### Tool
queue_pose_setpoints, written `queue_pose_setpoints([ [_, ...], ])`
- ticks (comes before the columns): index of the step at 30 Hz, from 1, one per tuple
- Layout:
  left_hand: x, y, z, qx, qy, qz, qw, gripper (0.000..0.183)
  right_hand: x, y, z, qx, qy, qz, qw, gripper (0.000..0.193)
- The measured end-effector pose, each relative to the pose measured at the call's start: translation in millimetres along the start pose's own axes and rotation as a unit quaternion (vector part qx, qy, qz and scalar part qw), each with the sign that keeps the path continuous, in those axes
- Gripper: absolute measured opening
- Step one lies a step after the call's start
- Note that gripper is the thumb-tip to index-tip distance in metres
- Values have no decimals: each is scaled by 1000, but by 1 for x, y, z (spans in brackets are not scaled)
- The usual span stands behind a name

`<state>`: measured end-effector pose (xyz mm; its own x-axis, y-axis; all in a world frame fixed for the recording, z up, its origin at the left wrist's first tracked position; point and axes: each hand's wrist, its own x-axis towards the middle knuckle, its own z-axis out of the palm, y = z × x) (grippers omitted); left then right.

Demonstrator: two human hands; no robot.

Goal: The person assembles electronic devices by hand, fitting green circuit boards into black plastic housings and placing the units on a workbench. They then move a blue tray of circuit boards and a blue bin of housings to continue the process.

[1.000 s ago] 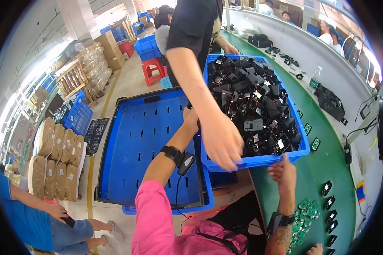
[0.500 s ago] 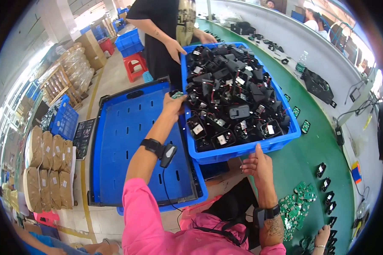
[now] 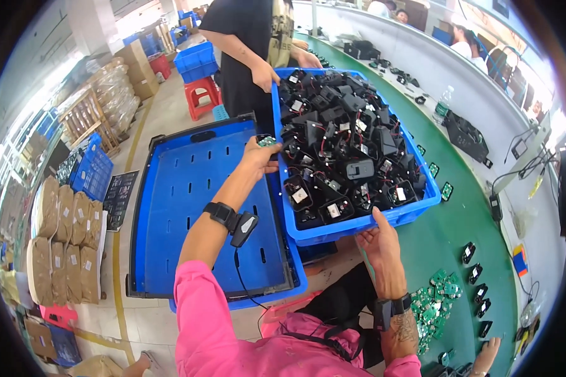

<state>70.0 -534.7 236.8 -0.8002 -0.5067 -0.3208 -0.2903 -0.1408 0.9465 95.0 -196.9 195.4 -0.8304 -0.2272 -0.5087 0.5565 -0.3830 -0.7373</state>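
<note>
A blue plastic crate [image 3: 333, 234], heaped with black plastic housings [image 3: 360, 168] that have red wires and white parts, spans from the green bench edge toward a blue tray. My right hand [image 3: 382, 251] grips its near wall, thumb up at the rim and fingers bent underneath. At the crate's left side, my left hand [image 3: 258, 157] is closed around a small green circuit board [image 3: 266, 141], its thumb and fingers against the crate wall. The far end is held by another person's hands [image 3: 265, 75].
A slotted blue tray [image 3: 176, 232] with a black frame lies left of the crate. Loose green circuit boards [image 3: 435, 308] and a row of black housings [image 3: 475, 273] rest on the green bench [image 3: 478, 213]. Someone else's hand [image 3: 486, 358] is at lower right. A red stool [image 3: 201, 97] stands behind.
The right hand has closed from beside the crate onto its near wall. The left hand's fingers have come against the crate's side. The crate has shifted slightly in the view.
</note>
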Motion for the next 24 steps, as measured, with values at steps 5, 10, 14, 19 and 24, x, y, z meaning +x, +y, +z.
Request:
queue_pose_setpoints([
  [5, -9, 4, -7, -10, -12, -16, 1000, 43, -16, -11, 7, -14, 33, -12, 999, 29],
  [10, -24, 7, -9, -52, 0, -3, 999, 45, -34, -24, 13, -35, 29, 2, 999, 26],
  [14, -32, 10, -12, -59, -19, -18, 998, 46, -36, -31, 7, -53, 16, 7, 998, 22],
  [19, -45, 12, -14, -71, -1, -33, 997, 44, -36, -38, 5, -65, 8, 20, 998, 20],
  [24, -54, 15, -15, -80, 9, -32, 996, 44, -34, -42, 5, -87, 12, 27, 996, 19],
])
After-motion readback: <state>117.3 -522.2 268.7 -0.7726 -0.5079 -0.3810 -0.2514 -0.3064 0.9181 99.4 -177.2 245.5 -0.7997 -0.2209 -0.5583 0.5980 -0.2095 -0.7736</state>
